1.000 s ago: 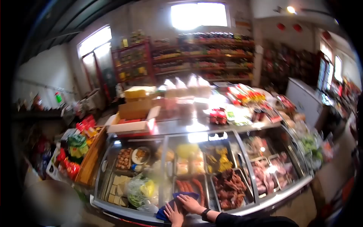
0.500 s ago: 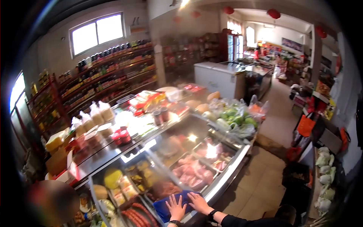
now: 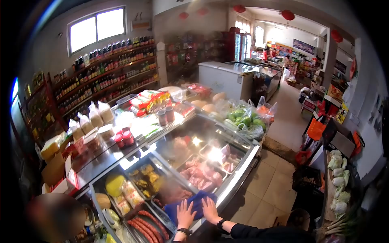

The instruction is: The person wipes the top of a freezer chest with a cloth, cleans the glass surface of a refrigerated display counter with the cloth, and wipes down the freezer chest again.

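A blue cloth [image 3: 197, 204] lies on the glass top of a display case [image 3: 239, 181] near its front edge. My left hand [image 3: 186, 215] presses on the cloth with fingers spread. Beside it, my right hand [image 3: 209, 208] also rests flat, its fingers stretched over the cloth's right part. Under the glass, close to my hands, are trays of pink raw meat [image 3: 202, 173], minced-looking red meat [image 3: 174, 195] and long red sausages [image 3: 148, 227]. Packaged food [image 3: 132, 193] and a yellow-green round item [image 3: 115, 185] sit farther left.
Jars [image 3: 124, 138], bagged goods [image 3: 97, 115] and red packets [image 3: 150, 101] stand on the case's back ledge. Green vegetables [image 3: 245, 118] lie at its far end. A white freezer [image 3: 223, 79] stands beyond. Cabbages [image 3: 339, 184] line a shelf at right, past the tiled floor [image 3: 263, 182].
My right hand has moved slightly right and down, and my left hand slightly left. The blue cloth has shifted a little under them. The whole view has tilted slightly.
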`<action>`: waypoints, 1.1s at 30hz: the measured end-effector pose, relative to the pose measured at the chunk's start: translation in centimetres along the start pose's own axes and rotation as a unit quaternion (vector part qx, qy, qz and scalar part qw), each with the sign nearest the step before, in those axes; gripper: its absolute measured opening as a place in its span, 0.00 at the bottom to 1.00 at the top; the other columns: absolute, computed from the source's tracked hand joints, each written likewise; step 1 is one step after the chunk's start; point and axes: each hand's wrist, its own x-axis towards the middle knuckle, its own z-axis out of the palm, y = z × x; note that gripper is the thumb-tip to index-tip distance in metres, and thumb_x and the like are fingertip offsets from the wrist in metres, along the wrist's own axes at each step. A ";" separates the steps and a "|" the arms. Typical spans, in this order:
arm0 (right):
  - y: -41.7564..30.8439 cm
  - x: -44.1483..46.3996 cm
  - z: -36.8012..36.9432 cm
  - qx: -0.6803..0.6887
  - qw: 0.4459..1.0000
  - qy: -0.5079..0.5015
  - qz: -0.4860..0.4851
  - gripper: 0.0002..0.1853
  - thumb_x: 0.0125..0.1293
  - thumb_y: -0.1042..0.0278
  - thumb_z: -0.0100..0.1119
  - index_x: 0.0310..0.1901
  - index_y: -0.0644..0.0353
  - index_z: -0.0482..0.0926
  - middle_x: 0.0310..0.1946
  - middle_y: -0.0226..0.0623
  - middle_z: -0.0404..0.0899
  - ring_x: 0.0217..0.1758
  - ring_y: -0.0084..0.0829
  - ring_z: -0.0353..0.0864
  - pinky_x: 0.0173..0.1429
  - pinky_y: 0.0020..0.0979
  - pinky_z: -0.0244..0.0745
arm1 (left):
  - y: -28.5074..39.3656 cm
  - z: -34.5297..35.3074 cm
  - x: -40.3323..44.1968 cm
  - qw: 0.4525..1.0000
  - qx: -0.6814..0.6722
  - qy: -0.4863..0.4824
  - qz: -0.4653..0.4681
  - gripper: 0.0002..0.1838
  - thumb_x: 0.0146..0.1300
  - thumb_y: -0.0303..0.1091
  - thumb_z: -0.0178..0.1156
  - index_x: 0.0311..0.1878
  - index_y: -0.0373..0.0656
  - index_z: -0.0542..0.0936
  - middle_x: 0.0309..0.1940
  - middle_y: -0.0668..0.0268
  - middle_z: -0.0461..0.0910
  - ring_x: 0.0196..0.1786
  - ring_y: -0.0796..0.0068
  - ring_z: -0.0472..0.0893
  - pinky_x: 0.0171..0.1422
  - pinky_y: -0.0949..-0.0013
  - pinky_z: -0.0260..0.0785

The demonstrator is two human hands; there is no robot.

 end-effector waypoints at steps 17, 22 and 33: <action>-28.8 -6.0 6.9 0.147 0.874 -0.219 -0.408 0.31 0.58 0.68 0.55 0.67 0.52 0.68 0.72 0.48 0.58 0.71 0.43 0.62 0.66 0.39 0.63 | -12.1 -12.1 -30.3 0.896 0.113 0.020 -0.430 0.38 0.63 0.48 0.60 0.74 0.54 0.58 0.76 0.54 0.49 0.76 0.51 0.53 0.76 0.46 0.44; -28.6 -6.2 6.8 0.179 0.845 -0.269 -0.426 0.25 0.58 0.68 0.55 0.60 0.53 0.73 0.64 0.42 0.68 0.60 0.38 0.70 0.57 0.36 0.68 | -11.0 -10.6 -30.6 0.866 0.152 0.008 -0.476 0.36 0.67 0.47 0.55 0.75 0.54 0.55 0.76 0.51 0.48 0.76 0.49 0.52 0.76 0.44 0.46; -11.8 0.4 -1.6 0.150 0.929 -0.247 -0.231 0.33 0.52 0.63 0.68 0.62 0.49 0.70 0.58 0.43 0.69 0.55 0.46 0.73 0.53 0.43 0.77 | -6.7 -6.9 -14.5 0.961 0.142 -0.056 -0.230 0.37 0.64 0.57 0.55 0.73 0.54 0.60 0.75 0.47 0.49 0.76 0.47 0.52 0.74 0.38 0.43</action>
